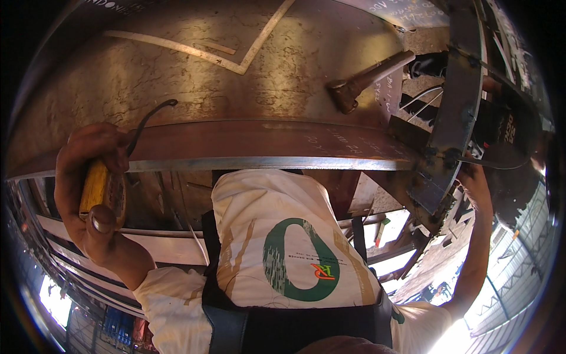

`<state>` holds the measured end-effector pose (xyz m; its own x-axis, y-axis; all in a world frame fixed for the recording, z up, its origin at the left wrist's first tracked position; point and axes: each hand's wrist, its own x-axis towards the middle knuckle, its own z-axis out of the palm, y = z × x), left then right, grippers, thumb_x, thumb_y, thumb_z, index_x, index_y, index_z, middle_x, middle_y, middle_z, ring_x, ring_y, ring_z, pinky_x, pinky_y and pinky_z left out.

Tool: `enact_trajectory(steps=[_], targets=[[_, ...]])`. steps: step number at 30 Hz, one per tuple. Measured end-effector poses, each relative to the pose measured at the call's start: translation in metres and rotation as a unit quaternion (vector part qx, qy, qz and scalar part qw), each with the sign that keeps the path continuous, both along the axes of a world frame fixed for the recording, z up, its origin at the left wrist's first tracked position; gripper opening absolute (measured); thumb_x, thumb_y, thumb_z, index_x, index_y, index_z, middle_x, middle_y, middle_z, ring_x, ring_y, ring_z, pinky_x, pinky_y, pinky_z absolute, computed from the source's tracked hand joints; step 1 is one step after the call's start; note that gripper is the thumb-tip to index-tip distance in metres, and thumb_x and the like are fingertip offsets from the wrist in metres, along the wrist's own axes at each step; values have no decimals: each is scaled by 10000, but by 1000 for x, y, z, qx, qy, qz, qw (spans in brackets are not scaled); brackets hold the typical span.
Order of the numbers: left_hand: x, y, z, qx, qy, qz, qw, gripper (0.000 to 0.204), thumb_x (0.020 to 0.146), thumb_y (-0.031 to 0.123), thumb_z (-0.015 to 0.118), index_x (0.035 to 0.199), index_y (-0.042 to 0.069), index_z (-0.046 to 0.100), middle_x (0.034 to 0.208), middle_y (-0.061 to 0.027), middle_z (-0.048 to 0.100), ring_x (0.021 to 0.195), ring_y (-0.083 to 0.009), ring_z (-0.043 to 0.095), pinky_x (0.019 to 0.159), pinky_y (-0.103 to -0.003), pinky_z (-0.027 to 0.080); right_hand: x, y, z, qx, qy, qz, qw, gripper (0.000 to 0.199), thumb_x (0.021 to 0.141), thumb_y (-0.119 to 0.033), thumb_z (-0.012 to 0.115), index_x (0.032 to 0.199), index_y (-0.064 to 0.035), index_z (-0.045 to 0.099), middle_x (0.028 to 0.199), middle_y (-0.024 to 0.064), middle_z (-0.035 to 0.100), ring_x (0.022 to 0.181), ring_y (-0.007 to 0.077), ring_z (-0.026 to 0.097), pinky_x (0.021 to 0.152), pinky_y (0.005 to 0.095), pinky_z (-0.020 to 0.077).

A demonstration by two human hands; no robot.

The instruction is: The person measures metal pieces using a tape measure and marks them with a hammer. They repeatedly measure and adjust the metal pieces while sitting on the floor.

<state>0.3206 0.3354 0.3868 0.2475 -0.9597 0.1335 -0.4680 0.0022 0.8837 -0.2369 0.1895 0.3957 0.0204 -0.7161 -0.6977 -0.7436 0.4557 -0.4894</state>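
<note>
The left hand (94, 183) is clenched around the yellow handle (97, 186) of a hooked steel tool (150, 118), judged rigid, light and best gripped mid-handle, at the rusty steel plate's (247, 138) edge; the right hand (474, 180) reaches behind a bracket (457, 88), grip indeterminable.

A broad rusty brown steel plate (194, 82) fills the far part of the scene, marked with pale chalk lines. Along its near edge a bright bare-metal flange (265, 162) is seen. At the right, grey steel framing (463, 88) stands. Strong daylight is admitted at the near left and right, where metal railings (513, 277) are lit.
</note>
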Motion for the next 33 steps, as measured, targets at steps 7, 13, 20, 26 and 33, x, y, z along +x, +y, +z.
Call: enact_trajectory(steps=[7,13,20,26,33], targets=[[5,7,3,11,14,-41,999,718,879,606,605,1206,-31,545,1102,-181,531,889,-192,521,784,-337,425,-20,-5,-1,32,32,-4,999,607,857,24,569,1447,-31,441,937,19,638,740,87,567,634,243,461],[-2,3,4,-8,5,29,1000,783,807,690,635,1072,-47,608,966,-195,596,848,-192,555,727,-300,424,-19,-4,-3,18,30,-17,999,622,853,14,588,1453,-32,434,944,24,652,744,90,584,628,246,477],[2,5,4,-9,3,18,1000,774,821,674,624,1081,-55,607,973,-202,604,828,-188,552,726,-310,423,3,-2,3,-1,12,-5,1000,622,858,-25,601,1455,-25,428,955,42,653,753,105,600,651,258,498],[9,8,9,-17,-48,11,999,791,819,669,615,1108,-68,611,949,-194,616,805,-192,562,750,-337,440,-42,-5,-12,12,27,-8,1000,614,861,-28,597,1452,-36,429,994,52,649,780,116,611,666,269,502],[5,9,11,-7,-7,19,1000,809,795,681,639,1107,-65,615,970,-185,621,796,-182,559,759,-344,450,-39,14,-14,-77,-57,-3,995,611,861,61,565,1448,-39,428,1115,69,633,869,137,612,708,286,509]])
